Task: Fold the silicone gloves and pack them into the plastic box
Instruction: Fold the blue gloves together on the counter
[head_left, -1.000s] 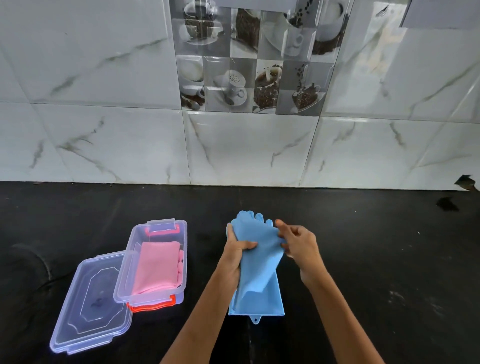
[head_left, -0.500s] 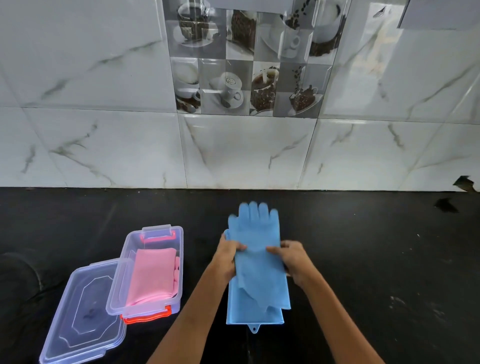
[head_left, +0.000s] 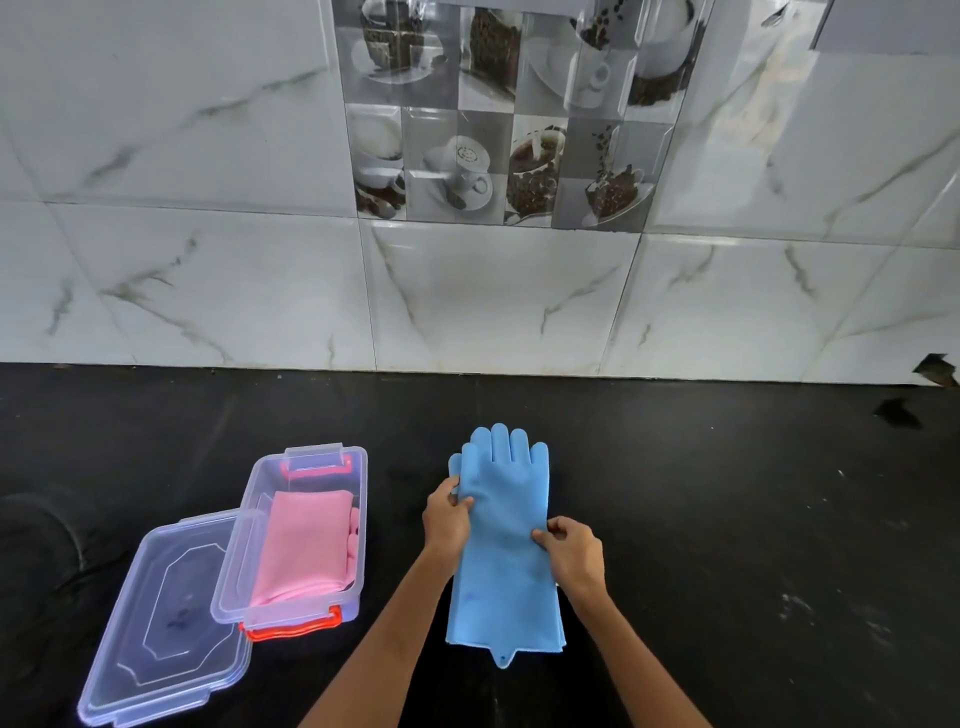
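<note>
Two blue silicone gloves (head_left: 504, 566) lie stacked flat on the black counter, fingers pointing toward the wall, cuffs toward me. My left hand (head_left: 447, 522) pinches the left edge near the thumb. My right hand (head_left: 571, 553) pinches the right edge at mid length. To the left stands the clear plastic box (head_left: 358, 478) with red latches, and folded pink gloves (head_left: 304, 551) lie inside it.
The box's clear lid (head_left: 161, 623) lies flat on the counter, partly under the box's near left corner. A tiled marble-pattern wall (head_left: 493, 296) rises behind the black counter (head_left: 727, 519).
The upper blue glove, held bunched and raised a second ago, has been laid out flat over the lower one. Both hands moved to its side edges.
</note>
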